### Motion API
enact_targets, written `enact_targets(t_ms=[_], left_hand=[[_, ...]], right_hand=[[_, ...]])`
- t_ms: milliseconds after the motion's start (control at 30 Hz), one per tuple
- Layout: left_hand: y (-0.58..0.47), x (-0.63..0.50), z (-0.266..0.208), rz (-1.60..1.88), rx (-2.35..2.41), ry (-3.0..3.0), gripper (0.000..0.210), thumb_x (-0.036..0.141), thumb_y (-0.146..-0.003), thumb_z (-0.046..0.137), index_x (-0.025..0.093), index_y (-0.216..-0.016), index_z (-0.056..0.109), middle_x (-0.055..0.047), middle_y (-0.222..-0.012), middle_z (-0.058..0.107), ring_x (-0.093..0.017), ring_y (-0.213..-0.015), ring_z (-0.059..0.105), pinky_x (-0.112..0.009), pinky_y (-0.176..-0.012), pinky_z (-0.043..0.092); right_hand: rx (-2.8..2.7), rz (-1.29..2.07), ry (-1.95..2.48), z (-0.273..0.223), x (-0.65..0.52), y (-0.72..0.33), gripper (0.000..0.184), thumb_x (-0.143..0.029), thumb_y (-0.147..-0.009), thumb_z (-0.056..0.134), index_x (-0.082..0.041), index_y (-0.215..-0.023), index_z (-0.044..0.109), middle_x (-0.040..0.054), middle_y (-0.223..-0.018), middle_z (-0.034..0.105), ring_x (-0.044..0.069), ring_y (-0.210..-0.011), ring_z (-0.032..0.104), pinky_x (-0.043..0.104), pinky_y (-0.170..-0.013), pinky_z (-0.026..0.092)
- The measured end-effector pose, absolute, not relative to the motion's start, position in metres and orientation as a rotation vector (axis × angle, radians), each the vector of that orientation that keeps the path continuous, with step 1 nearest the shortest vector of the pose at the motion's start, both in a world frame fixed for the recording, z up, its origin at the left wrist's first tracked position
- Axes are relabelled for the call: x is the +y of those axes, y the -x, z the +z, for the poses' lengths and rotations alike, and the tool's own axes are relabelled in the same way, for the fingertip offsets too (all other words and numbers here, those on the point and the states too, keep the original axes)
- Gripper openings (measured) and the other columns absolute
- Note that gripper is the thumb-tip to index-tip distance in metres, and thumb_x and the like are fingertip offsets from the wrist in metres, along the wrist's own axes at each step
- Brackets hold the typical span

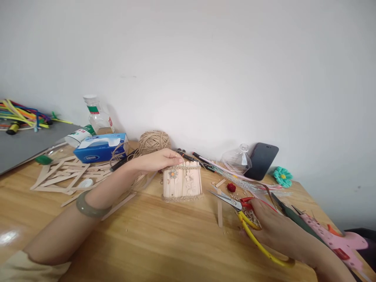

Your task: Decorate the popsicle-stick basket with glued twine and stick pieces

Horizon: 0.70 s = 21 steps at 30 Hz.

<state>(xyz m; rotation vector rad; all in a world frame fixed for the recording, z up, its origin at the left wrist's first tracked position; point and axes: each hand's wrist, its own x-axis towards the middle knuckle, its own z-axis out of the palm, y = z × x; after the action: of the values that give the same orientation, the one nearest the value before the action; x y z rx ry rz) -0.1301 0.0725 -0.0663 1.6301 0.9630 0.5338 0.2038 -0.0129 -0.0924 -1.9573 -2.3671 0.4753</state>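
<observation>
My left hand (164,159) reaches across to a small craft-stick box (182,182) standing on the table. Its fingers close at the box's upper left edge; the fingertips are partly hidden. Twine runs along the box's top and bottom, and little flowers decorate its front. At the right, my right hand (267,221) is closed around the handle area of a pair of scissors (235,203), blades pointing left. Red and yellow handles show there; whether all belong to one tool is unclear. A loose craft stick (220,211) lies under the blade tips, near a red rose (231,187).
Craft sticks (64,176) lie heaped at left before a blue tissue box (101,148). A twine ball (154,141), clear bottle (242,158) and phone (262,160) stand along the wall. A pink glue gun (337,239) lies at far right, near the table edge.
</observation>
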Motion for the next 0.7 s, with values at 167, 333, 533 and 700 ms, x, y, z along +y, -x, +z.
enact_targets(t_ms=[167,333,533,700], left_hand=[[0.130,0.073,-0.066,0.533,0.967,-1.639,0.035,0.047,-0.079,0.056,0.014,-0.071,0.062,0.000,-0.067,0.054,-0.013,-0.063,0.047,-0.024,-0.058,0.037],[0.130,0.072,-0.065,0.542,0.992,-1.662,0.035,0.048,-0.078,0.056,0.014,-0.074,0.065,-0.001,-0.068,0.059,-0.014,-0.064,0.052,-0.025,-0.058,0.040],[0.130,0.074,-0.066,0.590,1.023,-1.704,0.038,0.050,-0.077,0.057,0.013,-0.074,0.067,-0.002,-0.067,0.063,-0.016,-0.063,0.056,-0.026,-0.057,0.043],[0.129,0.075,-0.064,0.684,1.052,-1.735,0.039,0.050,-0.079,0.055,0.014,-0.086,0.066,-0.004,-0.074,0.067,-0.017,-0.067,0.059,-0.026,-0.059,0.046]], right_hand=[[-2.473,0.567,1.941,-0.089,-0.011,-0.200,0.024,-0.045,-0.076,0.052,-0.021,-0.082,0.049,0.0120,-0.089,0.062,0.031,-0.087,0.058,0.045,-0.077,0.046],[-2.487,0.646,1.900,-0.090,-0.009,-0.201,0.025,-0.044,-0.074,0.057,-0.022,-0.079,0.047,0.0105,-0.088,0.060,0.027,-0.082,0.057,0.043,-0.076,0.047],[-2.404,0.577,1.964,-0.089,-0.002,-0.204,0.027,-0.037,-0.065,0.064,-0.020,-0.083,0.052,0.0089,-0.090,0.060,0.028,-0.085,0.056,0.041,-0.075,0.047],[-2.341,0.610,2.017,-0.087,-0.002,-0.212,0.032,-0.044,-0.066,0.065,-0.023,-0.085,0.052,0.0048,-0.087,0.060,0.025,-0.079,0.058,0.036,-0.071,0.049]])
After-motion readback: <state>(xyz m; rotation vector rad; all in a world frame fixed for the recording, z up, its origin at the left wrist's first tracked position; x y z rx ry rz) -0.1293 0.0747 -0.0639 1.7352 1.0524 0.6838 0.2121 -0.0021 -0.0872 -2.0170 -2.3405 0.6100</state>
